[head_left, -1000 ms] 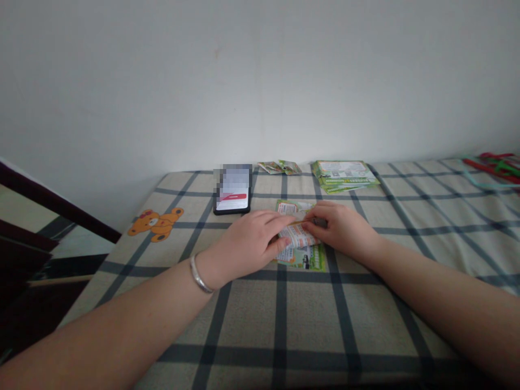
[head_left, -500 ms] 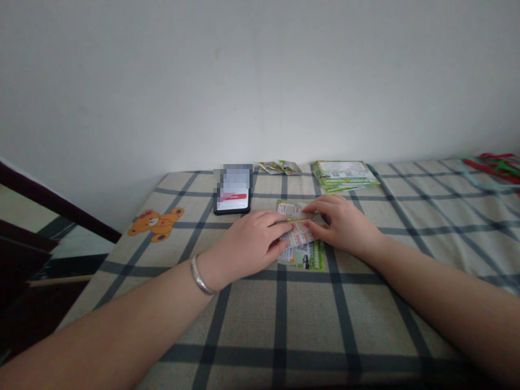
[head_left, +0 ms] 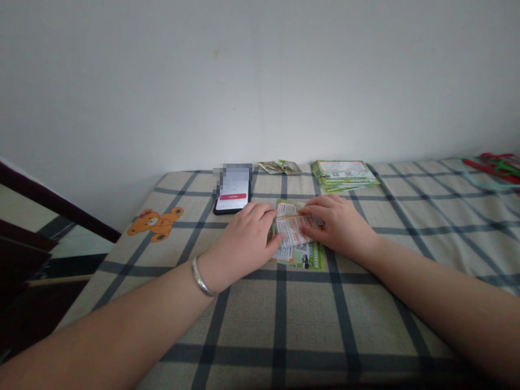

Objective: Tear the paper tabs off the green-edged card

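Note:
A printed green-and-white leaflet (head_left: 293, 232) lies on the checked cloth, with a creased, folded part standing up across its middle. My left hand (head_left: 252, 233), a silver bangle at its wrist, grips the leaflet's left edge between thumb and fingers. On the opposite side, my right hand (head_left: 339, 223) pinches the fold, its thumb in front and its fingers behind. The fingertips of both hands are partly hidden by the paper.
A phone (head_left: 233, 189) with a lit screen lies beyond my left hand. Small folded papers (head_left: 279, 167) and a stack of leaflets (head_left: 345, 172) are near the wall. A bear-shaped sticker (head_left: 155, 223) is on the left. Red and green items (head_left: 499, 167) sit far right.
My left hand has drawn back leftward from the middle of the fold to the leaflet's left edge, uncovering more print. My right hand has barely shifted.

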Demonstrator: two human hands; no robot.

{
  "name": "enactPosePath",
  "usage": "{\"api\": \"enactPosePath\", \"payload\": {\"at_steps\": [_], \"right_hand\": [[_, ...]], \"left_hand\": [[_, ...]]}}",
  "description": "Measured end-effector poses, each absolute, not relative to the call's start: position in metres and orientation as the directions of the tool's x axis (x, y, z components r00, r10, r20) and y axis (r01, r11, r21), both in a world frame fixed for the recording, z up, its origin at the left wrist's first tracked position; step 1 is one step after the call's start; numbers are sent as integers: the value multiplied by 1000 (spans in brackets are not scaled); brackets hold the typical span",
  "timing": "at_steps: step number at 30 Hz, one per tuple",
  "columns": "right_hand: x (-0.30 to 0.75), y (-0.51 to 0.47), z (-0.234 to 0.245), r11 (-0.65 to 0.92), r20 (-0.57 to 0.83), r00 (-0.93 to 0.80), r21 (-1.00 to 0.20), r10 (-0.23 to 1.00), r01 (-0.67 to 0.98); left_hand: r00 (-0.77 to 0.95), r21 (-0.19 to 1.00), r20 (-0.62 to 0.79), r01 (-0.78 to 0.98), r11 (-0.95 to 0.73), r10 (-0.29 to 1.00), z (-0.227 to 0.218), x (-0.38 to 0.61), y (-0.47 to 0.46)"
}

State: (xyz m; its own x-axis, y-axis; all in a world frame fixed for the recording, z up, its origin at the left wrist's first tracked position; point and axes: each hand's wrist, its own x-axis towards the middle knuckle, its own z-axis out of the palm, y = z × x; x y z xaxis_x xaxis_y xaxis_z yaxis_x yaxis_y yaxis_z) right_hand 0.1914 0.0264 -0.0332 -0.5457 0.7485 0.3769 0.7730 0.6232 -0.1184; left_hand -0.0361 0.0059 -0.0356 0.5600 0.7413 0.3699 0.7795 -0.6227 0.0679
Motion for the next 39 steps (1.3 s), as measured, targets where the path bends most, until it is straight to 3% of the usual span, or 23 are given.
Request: {"api": "enactPosePath", "payload": {"at_steps": [8,17,39], "right_hand": [[191,27,-34,621,360,-553,-100,751,778],[191,28,-37,648,380,-573,-101,726,755],[189,38,-52,655,434,-539,-174,722,736]], "left_hand": [[527,110,339,800,-589,779,-32,-37,5],[547,80,325,797,-599,772,-30,-40,10],[475,303,346,760,-575,809,-37,-38,10]]}}
